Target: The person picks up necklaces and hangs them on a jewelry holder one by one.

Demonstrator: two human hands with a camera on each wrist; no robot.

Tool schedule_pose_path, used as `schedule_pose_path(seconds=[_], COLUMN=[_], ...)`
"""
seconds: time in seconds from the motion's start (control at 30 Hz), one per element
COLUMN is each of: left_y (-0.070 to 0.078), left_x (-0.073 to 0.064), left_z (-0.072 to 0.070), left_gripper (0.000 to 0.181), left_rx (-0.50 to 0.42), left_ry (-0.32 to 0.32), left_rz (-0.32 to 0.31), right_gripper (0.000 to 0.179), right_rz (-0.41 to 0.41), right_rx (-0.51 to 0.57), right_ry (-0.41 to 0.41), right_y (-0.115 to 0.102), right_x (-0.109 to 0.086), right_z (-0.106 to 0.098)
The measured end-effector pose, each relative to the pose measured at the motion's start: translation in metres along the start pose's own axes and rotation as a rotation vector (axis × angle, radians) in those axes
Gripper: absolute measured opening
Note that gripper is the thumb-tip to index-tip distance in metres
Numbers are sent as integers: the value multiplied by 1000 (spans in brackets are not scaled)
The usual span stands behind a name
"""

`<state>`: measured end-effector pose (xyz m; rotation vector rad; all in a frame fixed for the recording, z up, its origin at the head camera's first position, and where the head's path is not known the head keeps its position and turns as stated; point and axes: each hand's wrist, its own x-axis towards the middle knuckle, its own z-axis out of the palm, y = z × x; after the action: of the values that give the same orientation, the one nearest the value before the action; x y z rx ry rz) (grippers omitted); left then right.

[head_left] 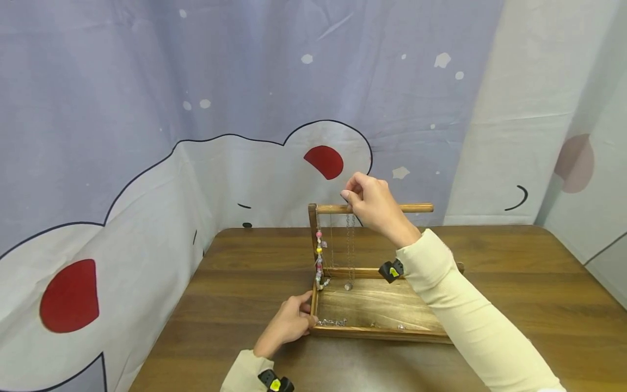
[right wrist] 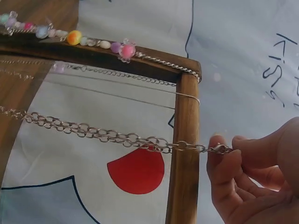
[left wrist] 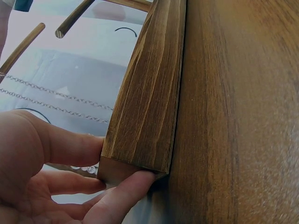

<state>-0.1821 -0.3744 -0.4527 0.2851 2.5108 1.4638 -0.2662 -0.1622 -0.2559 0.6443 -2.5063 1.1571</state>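
A wooden jewelry stand has a horizontal bar (head_left: 416,208) above a shallow tray (head_left: 382,333). My left hand (head_left: 290,320) holds the tray's near left corner, its thumb and fingers around the wooden edge (left wrist: 145,93) in the left wrist view. Above the bar, my right hand (head_left: 374,204) pinches the clasp (right wrist: 220,149) of a silver chain necklace (right wrist: 105,134). The chain crosses the bar and hangs down to a small round pendant (head_left: 348,286) over the tray. To its left hang a colorful beaded necklace (head_left: 319,234) and a thin fine chain (head_left: 332,239).
Inside the tray lie a silver chain (head_left: 333,322) along the near rim and a small shiny piece (head_left: 401,327). An upright post (head_left: 312,223) carries the bar's left end; its right end is free. A patterned curtain (head_left: 245,65) stands behind the wooden table (head_left: 235,272).
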Motion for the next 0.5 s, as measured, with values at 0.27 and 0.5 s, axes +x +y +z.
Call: schedule_pose_path(seconds=[0.27,0.5], left_y=[2,3], left_x=[-1,-2], left_z=[-1,0], left_gripper=[65,65], left_rx=[-2,-4], left_ry=[-4,-8], left_rz=[-1,-1], right_gripper=[6,6], right_rz=[-74,-101], right_rx=[-51,-98], right_ry=[7,18], right_y=[-2,-2], right_x=[-7,-12], right_z=[2,4])
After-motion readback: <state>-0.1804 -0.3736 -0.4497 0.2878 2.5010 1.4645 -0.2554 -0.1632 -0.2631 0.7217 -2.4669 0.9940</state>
